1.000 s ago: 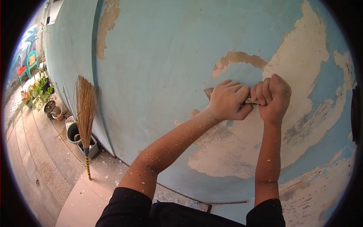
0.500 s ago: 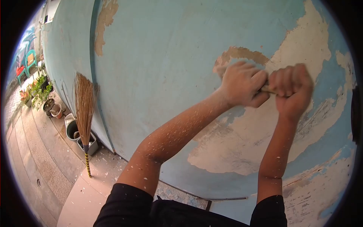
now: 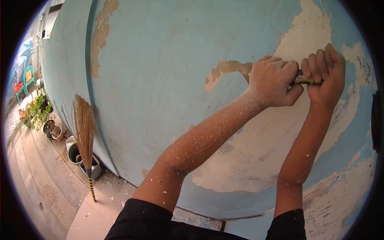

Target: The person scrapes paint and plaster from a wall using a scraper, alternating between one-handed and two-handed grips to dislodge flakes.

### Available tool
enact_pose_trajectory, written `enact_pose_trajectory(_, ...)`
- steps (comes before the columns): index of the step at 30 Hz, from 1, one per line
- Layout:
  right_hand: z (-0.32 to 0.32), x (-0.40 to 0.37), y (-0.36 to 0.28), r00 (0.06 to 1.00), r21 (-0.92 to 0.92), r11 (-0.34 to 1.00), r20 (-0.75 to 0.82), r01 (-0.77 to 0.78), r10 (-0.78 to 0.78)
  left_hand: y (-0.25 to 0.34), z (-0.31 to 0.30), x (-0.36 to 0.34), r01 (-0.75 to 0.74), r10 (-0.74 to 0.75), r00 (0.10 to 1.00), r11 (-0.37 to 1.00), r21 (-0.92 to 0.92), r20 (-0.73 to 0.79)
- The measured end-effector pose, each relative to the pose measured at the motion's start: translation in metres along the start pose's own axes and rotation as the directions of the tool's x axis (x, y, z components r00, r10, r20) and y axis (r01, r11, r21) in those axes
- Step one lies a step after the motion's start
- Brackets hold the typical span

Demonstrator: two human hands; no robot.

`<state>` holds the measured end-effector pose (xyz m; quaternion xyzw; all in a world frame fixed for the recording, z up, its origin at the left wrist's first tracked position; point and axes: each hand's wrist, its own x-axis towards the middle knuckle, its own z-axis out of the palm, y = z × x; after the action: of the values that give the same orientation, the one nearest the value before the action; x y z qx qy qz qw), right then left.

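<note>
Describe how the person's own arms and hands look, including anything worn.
Short black sleeves cover both upper arms, left sleeve and right sleeve. The forearms are bare. Pale flakes speckle the left forearm thickly, the right forearm sparsely. Pale dust coats the left hand; the right hand looks cleaner. No gloves, watch or rings show.

Left hand (image 3: 272,82), right hand (image 3: 326,76) around scraper (image 3: 303,80)

Higher and further right on the wall (image 3: 160,60) than a second ago: left hand (image 3: 274,82) and right hand (image 3: 326,74), clenched on the scraper (image 3: 306,80); blade now against the brown patch (image 3: 224,67), not below it.
</note>
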<state>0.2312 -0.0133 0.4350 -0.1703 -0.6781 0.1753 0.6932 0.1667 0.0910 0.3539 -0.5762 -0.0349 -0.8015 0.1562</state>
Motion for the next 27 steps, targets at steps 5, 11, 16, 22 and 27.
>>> enact_pose_trajectory(5,-0.014,-0.009,0.023,0.951,-0.135,0.983,0.267,-0.123,0.156,0.005,-0.007,-0.040,0.119,-0.118,0.992,0.993,0.002,-0.049)
enact_pose_trajectory(11,0.016,0.038,0.016,0.944,-0.099,0.991,0.308,-0.091,0.118,-0.010,0.002,-0.005,0.109,-0.090,0.982,0.988,0.110,-0.165)
enact_pose_trajectory(16,-0.004,0.000,0.052,0.868,-0.142,0.958,0.405,-0.250,0.287,-0.004,-0.030,-0.056,0.209,-0.205,0.978,0.973,0.098,-0.048)
enact_pose_trajectory(22,0.015,0.037,0.014,0.912,-0.028,1.000,0.410,-0.012,0.022,-0.022,-0.009,0.000,0.009,0.004,0.990,0.996,0.090,-0.144)
enact_pose_trajectory(27,0.015,-0.011,0.055,0.902,-0.098,0.989,0.407,-0.111,0.142,-0.018,-0.041,-0.062,0.111,-0.107,0.993,0.988,0.107,-0.040)
